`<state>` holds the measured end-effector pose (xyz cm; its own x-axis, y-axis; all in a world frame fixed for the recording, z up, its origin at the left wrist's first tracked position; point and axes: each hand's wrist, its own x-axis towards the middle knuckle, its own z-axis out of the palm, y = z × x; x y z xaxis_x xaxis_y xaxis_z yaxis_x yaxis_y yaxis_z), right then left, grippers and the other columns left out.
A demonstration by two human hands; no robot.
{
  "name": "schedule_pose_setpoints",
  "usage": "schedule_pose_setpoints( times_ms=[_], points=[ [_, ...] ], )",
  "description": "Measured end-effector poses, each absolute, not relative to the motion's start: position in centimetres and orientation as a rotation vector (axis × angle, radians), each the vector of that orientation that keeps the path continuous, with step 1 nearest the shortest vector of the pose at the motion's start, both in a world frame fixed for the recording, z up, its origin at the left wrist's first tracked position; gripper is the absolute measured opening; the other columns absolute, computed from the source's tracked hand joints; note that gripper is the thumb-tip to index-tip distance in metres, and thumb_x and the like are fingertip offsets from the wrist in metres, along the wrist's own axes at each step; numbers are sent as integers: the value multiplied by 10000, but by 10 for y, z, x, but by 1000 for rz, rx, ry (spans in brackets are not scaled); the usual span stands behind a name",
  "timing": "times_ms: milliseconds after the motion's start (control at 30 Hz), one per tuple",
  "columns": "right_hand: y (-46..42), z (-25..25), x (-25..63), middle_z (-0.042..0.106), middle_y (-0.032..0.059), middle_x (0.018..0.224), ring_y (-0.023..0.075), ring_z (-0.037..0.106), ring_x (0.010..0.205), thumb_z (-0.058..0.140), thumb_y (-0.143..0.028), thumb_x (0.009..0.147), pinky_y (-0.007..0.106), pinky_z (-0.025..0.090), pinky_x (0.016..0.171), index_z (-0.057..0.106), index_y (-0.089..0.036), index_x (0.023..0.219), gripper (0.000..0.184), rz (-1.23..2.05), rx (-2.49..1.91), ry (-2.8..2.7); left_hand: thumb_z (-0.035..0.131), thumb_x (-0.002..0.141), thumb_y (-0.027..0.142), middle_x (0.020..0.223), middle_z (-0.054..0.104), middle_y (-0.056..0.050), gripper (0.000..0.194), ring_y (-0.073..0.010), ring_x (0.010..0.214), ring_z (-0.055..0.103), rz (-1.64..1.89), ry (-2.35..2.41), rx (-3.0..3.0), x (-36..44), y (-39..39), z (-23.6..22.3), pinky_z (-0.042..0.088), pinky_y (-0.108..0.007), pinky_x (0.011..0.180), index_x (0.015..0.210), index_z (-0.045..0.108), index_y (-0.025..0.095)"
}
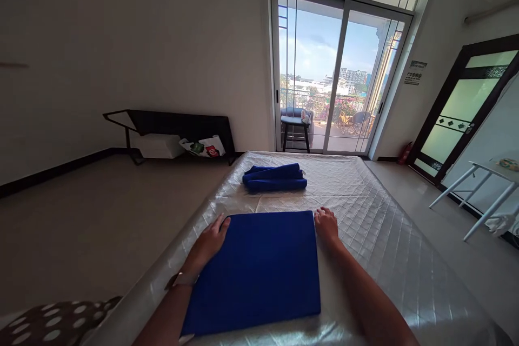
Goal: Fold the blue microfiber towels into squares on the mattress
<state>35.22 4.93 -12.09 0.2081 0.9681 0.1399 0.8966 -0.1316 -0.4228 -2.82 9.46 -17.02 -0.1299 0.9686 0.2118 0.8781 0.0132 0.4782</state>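
Note:
A flat, rectangular blue piece [259,270] that looks like cloth lies in front of me on a quilted, silvery mattress [348,194]. My left hand [208,246] rests along its left edge near the far corner, with the thumb over the blue surface and the fingers stretched forward. Just off the far right corner, my right hand [326,224] lies on the mattress with its fingers apart and slightly bent, holding nothing. Beyond the flat piece sits a loose stack of folded blue cloth [275,178], its layers uneven. A band circles my left wrist.
A black rack on its side [178,121] stands by the left wall, with a white box [160,146] and a printed bag [205,146] at it. Sliding glass doors [324,75] are ahead. A white table [490,170] stands right. Brown polka-dot fabric [52,324] lies at lower left.

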Motion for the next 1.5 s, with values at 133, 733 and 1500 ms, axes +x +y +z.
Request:
schedule_pose_setpoints(
  times_ms=[133,733,1500],
  points=[
    [52,-120,354,673,104,1271,242,583,1205,453,-360,998,329,427,1006,744,-217,1169,367,245,-2075,-1677,339,907,476,1154,731,-157,538,-320,1118,666,900,2271,1868,-36,87,-155,504,-418,998,1140,696,148],
    [59,-125,356,762,54,951,171,722,803,507,-237,917,254,530,708,679,-176,1033,216,550,-1677,-1523,367,873,295,1137,744,-175,481,-327,1142,651,761,2306,2112,-18,83,-162,488,-446,1017,1169,709,129],
    [-16,-77,316,697,38,1088,171,654,1015,526,-148,973,324,558,923,714,-330,1191,340,-319,-818,-2039,406,823,314,1281,682,-121,332,-281,1270,589,837,1857,2247,-28,98,-155,435,-439,1120,1049,628,214]
  ],
)
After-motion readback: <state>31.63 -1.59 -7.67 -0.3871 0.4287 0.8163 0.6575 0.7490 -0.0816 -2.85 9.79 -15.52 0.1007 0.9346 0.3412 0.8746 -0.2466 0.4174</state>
